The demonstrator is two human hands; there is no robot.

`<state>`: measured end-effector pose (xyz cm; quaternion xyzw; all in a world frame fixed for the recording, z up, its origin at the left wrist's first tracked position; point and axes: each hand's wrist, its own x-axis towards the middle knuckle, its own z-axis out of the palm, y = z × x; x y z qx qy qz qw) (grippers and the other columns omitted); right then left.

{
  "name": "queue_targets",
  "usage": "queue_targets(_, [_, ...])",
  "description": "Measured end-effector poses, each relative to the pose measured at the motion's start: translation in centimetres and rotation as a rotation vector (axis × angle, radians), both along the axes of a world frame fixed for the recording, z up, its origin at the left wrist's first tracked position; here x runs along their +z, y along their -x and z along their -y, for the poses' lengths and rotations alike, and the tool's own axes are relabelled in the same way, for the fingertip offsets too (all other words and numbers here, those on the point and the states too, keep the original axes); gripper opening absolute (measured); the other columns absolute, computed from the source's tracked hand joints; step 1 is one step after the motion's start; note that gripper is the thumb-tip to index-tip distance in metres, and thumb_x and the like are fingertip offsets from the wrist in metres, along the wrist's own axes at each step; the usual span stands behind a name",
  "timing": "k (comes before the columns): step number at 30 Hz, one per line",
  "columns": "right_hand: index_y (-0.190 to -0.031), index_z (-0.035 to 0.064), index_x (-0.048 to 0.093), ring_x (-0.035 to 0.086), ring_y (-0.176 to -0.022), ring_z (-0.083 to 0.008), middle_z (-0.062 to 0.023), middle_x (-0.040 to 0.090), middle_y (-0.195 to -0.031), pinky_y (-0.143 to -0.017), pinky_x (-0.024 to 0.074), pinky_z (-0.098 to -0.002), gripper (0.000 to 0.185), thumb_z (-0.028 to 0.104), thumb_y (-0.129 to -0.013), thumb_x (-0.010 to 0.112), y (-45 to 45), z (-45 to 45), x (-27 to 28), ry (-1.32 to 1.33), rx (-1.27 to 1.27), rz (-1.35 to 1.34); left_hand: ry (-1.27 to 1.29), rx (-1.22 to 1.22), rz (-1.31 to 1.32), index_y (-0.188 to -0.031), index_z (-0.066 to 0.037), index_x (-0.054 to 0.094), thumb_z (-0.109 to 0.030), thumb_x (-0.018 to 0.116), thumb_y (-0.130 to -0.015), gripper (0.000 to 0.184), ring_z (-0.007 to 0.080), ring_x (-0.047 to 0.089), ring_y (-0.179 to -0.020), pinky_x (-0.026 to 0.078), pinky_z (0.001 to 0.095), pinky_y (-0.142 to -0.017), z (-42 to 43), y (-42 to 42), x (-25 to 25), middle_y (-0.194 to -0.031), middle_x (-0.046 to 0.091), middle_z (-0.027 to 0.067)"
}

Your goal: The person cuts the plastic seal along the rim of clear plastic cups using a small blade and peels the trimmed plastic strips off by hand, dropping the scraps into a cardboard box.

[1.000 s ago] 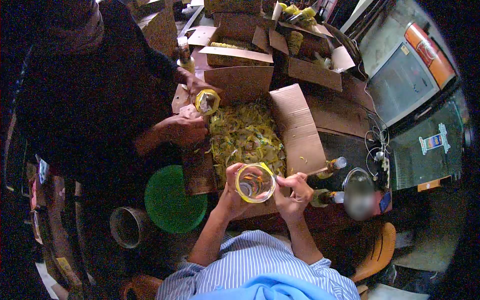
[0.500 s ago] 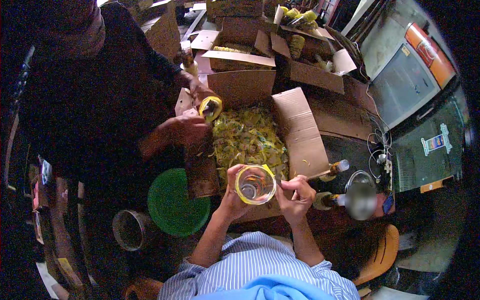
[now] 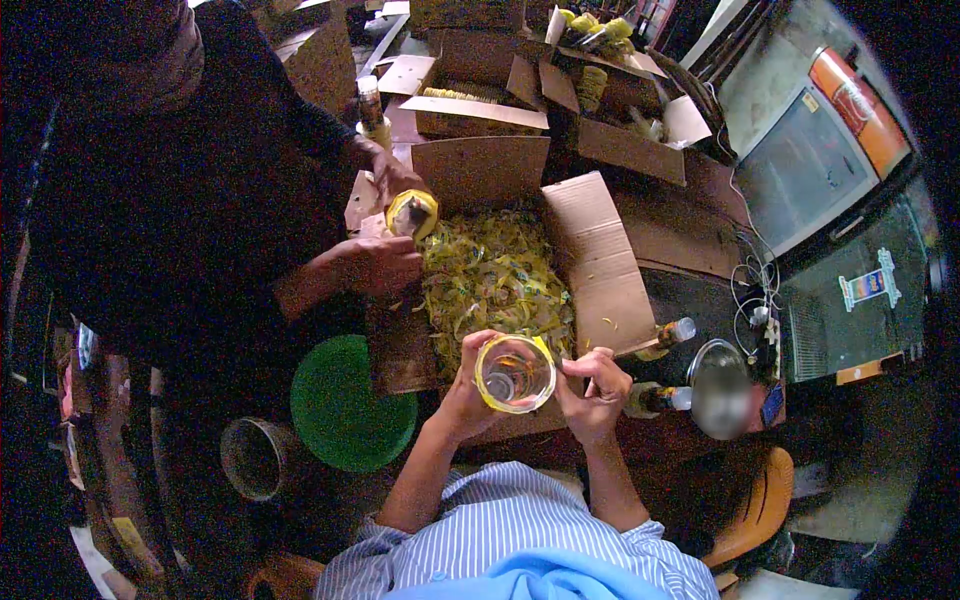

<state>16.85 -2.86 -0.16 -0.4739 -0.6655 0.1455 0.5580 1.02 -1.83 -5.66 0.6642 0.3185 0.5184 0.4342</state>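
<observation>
My left hand (image 3: 463, 397) is wrapped round the left side of a clear plastic cup (image 3: 515, 372), its round mouth facing up at me. A yellow band runs along the cup's rim, with a small corner standing out at the upper right. Close against the cup's right side, my right hand (image 3: 594, 393) has its fingers curled and thumb and forefinger pinched near the rim; what lies between them is too small to make out. Under both hands an open cardboard box (image 3: 600, 255) is filled with yellow and clear plastic scraps (image 3: 495, 270).
On the left a co-worker's hands (image 3: 375, 262) hold another yellow-rimmed cup (image 3: 411, 214). A green round lid or basin (image 3: 350, 405) and a bucket (image 3: 252, 458) are at lower left. Bottles (image 3: 668, 398) and a metal bowl (image 3: 722, 365) stand right; open boxes (image 3: 480, 108) are behind.
My hands and the cup have barely moved. The co-worker's cup has turned slightly in their hands, and the whole view has shifted a little.
</observation>
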Motion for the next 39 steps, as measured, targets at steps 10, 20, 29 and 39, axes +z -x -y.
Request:
queue_targets(10, [-0.071,0.0037,0.061,0.052,-0.057,-0.0145,-0.0055,0.060,-0.065,-0.057,0.0381,-0.0254,0.017,-0.004,-0.059,0.071,-0.6,0.0,-0.4,0.111,0.047,-0.129,0.049,-0.062,0.016,-0.121,-0.007,0.025,-0.010,0.081,-0.058,0.084,0.0199,0.050,-0.103,0.043,0.0340,-0.088,-0.3,0.1,1.3,-0.108,0.048,0.0089])
queue_targets(20, [-0.075,0.0049,0.064,0.053,-0.055,-0.0147,-0.0048,0.060,-0.064,-0.063,0.0389,-0.0265,0.020,-0.003,-0.058,0.073,-0.6,-0.8,-0.8,0.044,0.050,-0.114,0.245,-0.222,0.121,-0.124,-0.007,0.025,-0.007,0.080,-0.058,0.086,0.0192,0.049,-0.107,0.041,0.0344,-0.091,-0.3,0.0,1.2,-0.112,0.046,0.0098])
queue_targets(29, [-0.067,0.0044,0.061,0.056,-0.055,-0.0150,-0.0046,0.059,-0.061,-0.065,0.0387,-0.0263,0.013,0.001,-0.061,0.072,0.9,-0.8,-0.2,0.020,-0.050,0.026,0.129,-0.063,0.199,-0.120,-0.008,0.031,-0.012,0.079,-0.059,0.077,0.0175,0.044,-0.108,0.042,0.0323,-0.089,-0.2,-0.9,0.9,-0.112,0.041,0.0071])
queue_targets(39, [-0.069,0.0027,0.060,0.053,-0.057,-0.0143,-0.0050,0.056,-0.062,-0.052,0.0382,-0.0246,0.015,-0.003,-0.061,0.071,0.9,-0.6,-0.3,-0.035,-0.066,0.049,0.080,0.131,0.022,-0.112,-0.009,0.041,-0.021,0.081,-0.054,0.071,0.0210,0.031,-0.113,0.042,0.0329,-0.089,-0.2,-0.4,-1.6,-0.117,0.028,0.0084])
